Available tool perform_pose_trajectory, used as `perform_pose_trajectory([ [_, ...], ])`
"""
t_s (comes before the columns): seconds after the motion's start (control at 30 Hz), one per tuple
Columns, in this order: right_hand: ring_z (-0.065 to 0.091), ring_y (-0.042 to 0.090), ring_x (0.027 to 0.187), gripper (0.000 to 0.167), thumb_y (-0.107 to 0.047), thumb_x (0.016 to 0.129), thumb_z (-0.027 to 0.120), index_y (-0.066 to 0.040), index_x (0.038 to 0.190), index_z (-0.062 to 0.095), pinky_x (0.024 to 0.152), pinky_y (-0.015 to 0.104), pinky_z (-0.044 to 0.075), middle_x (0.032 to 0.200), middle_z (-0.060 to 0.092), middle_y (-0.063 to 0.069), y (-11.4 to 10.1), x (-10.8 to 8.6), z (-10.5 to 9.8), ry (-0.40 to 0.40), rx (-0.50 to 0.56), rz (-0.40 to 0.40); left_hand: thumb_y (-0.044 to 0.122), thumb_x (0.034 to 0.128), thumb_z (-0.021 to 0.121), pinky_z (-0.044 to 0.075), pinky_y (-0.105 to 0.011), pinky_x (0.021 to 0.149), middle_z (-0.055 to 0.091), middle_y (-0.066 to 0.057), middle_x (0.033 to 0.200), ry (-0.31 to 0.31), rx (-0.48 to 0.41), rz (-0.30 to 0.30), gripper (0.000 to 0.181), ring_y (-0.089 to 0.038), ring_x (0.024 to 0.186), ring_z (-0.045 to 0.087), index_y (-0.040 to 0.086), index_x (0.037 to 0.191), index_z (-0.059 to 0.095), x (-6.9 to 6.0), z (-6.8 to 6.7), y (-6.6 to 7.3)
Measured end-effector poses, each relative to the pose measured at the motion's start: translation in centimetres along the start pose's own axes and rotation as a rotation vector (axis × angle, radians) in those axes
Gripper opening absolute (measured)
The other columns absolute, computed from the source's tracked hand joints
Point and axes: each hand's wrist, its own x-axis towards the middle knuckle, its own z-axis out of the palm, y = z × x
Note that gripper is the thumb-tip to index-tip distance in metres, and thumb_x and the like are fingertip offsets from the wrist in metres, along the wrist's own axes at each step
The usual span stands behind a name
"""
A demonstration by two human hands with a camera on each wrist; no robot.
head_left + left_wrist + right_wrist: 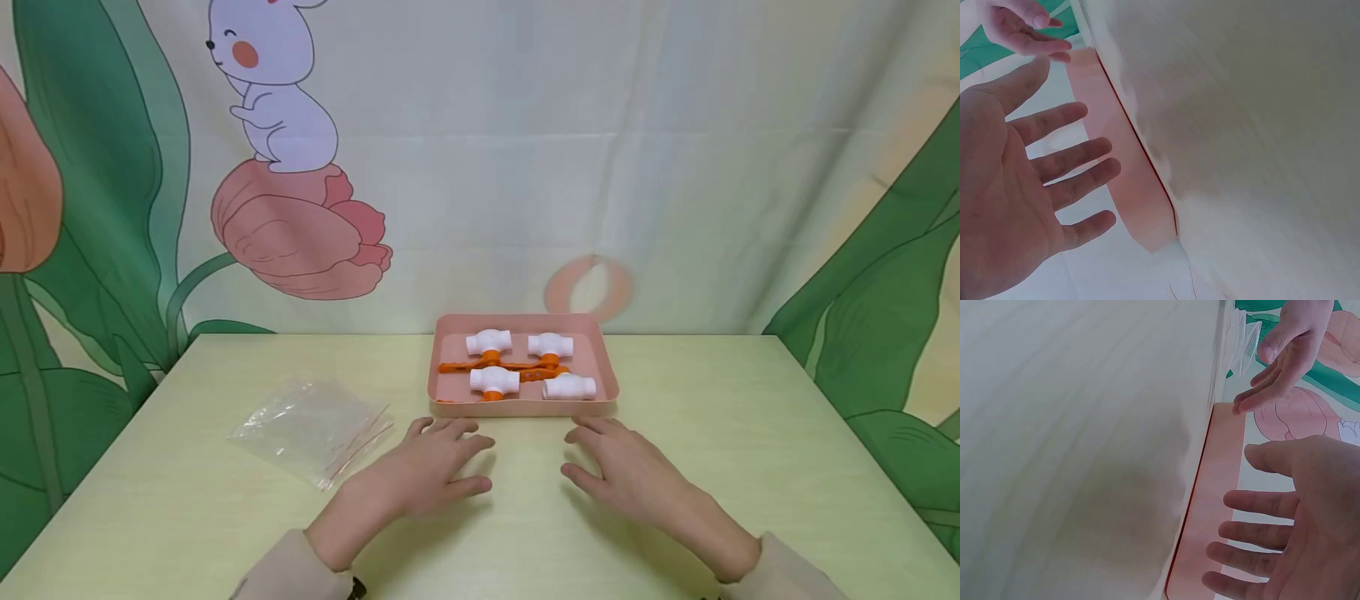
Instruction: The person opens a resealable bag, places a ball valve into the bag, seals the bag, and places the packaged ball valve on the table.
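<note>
A shallow pink tray (525,408) stands at the far side of the table, holding several white pipe valves with orange handles, such as this valve (495,381). My left hand (438,467) hovers over the table in front of the tray's left corner, fingers spread and nothing in them. Opposite it, my right hand (626,467) is held in front of the tray's right corner, also with nothing in it. Both wrist views show loosely extended fingers before the tray's pink side wall (1125,169). The valves are hidden there by that wall.
Left of my left hand lies a clear zip bag (307,425), flat on the pale table (750,433). Behind the table hangs a curtain (480,167) printed with a rabbit, flowers and leaves; the tray's back edge is close to it.
</note>
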Motion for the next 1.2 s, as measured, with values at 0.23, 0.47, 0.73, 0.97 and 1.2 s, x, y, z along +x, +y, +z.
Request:
perform_pose_trajectory([
  [0.23,0.063,0.033,0.117,0.031,-0.027,0.096,0.074,-0.003,0.116,0.070,0.096,0.051,0.052,0.123,0.067,0.014,0.2,-0.1,-0.1,-0.031,-0.004,0.019,0.041,0.1020,0.064,0.029,-0.062,0.111,0.056,-0.009,0.142,0.029,-0.003,0.033,0.048,-0.030,0.137,0.046,0.014,0.141,0.061,-0.4,-0.3,-0.5],
  [0.47,0.064,0.029,0.111,0.028,-0.026,0.096,0.074,-0.005,0.114,0.071,0.094,0.048,0.054,0.116,0.069,0.008,0.4,-0.1,0.0,-0.032,0.002,0.038,0.032,0.1020,0.066,0.038,-0.056,0.104,0.059,-0.005,0.133,0.077,-0.065,0.082,0.040,-0.024,0.127,0.054,0.010,0.136,0.064,-1.1,-1.2,-1.2],
  [0.73,0.065,0.028,0.109,0.028,-0.026,0.097,0.073,-0.005,0.114,0.071,0.092,0.048,0.054,0.113,0.070,0.007,0.8,-0.3,0.0,-0.038,0.006,0.044,0.027,0.1017,0.067,0.046,-0.053,0.100,0.062,-0.006,0.133,0.128,-0.085,0.102,0.037,-0.028,0.122,0.058,0.010,0.135,0.064,-1.8,-2.3,-2.9],
  [0.97,0.065,0.027,0.106,0.026,-0.026,0.096,0.074,-0.006,0.113,0.072,0.090,0.047,0.054,0.110,0.071,0.007,1.0,-0.5,-0.2,-0.043,0.017,0.057,0.025,0.1027,0.065,0.049,-0.046,0.102,0.062,-0.005,0.130,0.141,-0.115,0.086,0.036,-0.026,0.119,0.061,0.008,0.134,0.064,-2.3,-3.2,-3.9],
  [1.2,0.065,0.028,0.107,0.026,-0.026,0.096,0.074,-0.006,0.113,0.072,0.090,0.048,0.054,0.110,0.071,0.006,1.1,-0.4,-0.2,-0.050,0.024,0.045,0.026,0.1023,0.066,0.048,-0.047,0.103,0.061,-0.004,0.130,0.175,-0.147,0.008,0.037,-0.026,0.121,0.059,0.008,0.134,0.064,-3.3,-4.2,-5.4],
])
